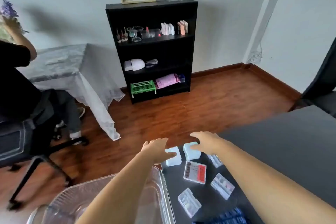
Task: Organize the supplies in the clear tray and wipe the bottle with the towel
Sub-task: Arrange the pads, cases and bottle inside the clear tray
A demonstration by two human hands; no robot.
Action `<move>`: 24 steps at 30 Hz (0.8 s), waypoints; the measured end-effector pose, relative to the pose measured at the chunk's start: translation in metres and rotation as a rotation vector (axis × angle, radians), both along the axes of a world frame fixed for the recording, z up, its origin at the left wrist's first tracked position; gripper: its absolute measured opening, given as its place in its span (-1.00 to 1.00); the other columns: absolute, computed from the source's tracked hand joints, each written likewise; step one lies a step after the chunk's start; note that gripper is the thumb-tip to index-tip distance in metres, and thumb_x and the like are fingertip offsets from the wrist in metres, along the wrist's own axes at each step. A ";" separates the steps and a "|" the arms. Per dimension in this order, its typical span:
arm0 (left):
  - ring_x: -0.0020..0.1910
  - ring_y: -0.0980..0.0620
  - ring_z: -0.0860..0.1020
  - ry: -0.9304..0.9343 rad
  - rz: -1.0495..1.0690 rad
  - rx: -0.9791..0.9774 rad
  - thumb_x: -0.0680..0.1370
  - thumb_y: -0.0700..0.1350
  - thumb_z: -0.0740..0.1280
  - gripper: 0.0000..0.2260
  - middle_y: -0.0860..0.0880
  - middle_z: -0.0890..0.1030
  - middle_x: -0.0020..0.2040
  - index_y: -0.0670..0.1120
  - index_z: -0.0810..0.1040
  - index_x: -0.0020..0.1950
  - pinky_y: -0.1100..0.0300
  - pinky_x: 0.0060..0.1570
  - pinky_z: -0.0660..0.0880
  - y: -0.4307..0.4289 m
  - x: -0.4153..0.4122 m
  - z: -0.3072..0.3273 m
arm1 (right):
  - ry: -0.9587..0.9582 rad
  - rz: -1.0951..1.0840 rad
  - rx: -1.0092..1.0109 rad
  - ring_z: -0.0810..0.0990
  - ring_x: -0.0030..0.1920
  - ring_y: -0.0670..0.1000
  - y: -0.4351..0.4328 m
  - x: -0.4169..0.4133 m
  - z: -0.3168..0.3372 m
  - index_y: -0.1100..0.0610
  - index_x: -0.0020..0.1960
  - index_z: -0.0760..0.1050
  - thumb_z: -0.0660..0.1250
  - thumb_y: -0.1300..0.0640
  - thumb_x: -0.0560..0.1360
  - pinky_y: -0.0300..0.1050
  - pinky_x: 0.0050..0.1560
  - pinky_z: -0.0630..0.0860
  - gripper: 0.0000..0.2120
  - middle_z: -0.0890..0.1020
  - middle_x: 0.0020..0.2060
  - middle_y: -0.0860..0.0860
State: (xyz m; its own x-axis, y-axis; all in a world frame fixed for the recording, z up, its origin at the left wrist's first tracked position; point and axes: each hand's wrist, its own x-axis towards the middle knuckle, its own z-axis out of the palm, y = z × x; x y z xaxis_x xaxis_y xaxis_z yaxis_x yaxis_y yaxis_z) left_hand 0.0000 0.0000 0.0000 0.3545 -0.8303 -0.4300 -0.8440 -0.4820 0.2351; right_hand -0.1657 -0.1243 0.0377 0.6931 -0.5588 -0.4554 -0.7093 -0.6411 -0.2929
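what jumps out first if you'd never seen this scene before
Two bare arms reach forward, the left hand and right hand each resting on a pale blue box at the far corner of a dark table. Nearer lie small clear cases, one with a red label, and a clear tray sits lower left. Against the far wall stands a black shelf of bottles.

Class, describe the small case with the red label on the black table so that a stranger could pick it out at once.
Find the black table at lower right. Among its small plastic cases, the red-labelled case lies just nearer the camera than two pale blue boxes. Only it shows red; the other cases are clear.
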 end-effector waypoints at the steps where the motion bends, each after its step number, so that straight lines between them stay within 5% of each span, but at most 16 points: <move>1: 0.50 -0.06 0.21 0.022 0.003 0.026 0.51 0.29 0.22 -0.28 -0.03 0.25 0.53 -0.03 0.11 0.55 -0.13 0.47 0.03 -0.002 -0.001 -0.003 | 0.006 0.000 0.019 0.25 0.46 0.13 -0.004 0.002 -0.001 -0.03 0.50 0.15 0.20 -0.13 0.55 0.06 0.38 0.23 -0.42 0.27 0.48 0.04; 9: 0.40 -0.07 0.36 0.146 0.096 0.041 0.50 0.28 0.28 -0.34 -0.02 0.38 0.46 -0.02 0.27 0.49 0.01 0.38 0.29 -0.007 0.003 -0.035 | 0.110 0.056 0.079 0.30 0.41 0.15 -0.023 0.008 -0.031 -0.08 0.48 0.19 0.31 -0.17 0.47 0.06 0.36 0.20 -0.36 0.31 0.46 0.01; 18: 0.11 -0.08 0.55 0.239 0.201 -0.002 0.49 0.25 0.31 -0.50 -0.06 0.59 0.16 -0.07 0.46 0.27 0.05 0.13 0.47 -0.016 0.009 -0.037 | 0.047 0.018 0.084 0.38 0.25 0.16 -0.038 0.015 -0.037 -0.08 0.40 0.31 0.31 -0.17 0.48 0.01 0.14 0.23 -0.47 0.46 0.32 0.02; 24: 0.03 -0.01 0.57 0.401 0.347 -0.154 0.44 0.10 0.46 -0.63 -0.03 0.62 0.07 -0.04 0.51 0.13 0.14 0.04 0.49 -0.020 0.012 -0.041 | -0.070 -0.052 0.205 0.49 0.13 0.09 -0.047 0.020 -0.043 -0.10 0.30 0.39 0.41 -0.07 0.43 0.02 0.15 0.47 -0.53 0.50 0.24 -0.01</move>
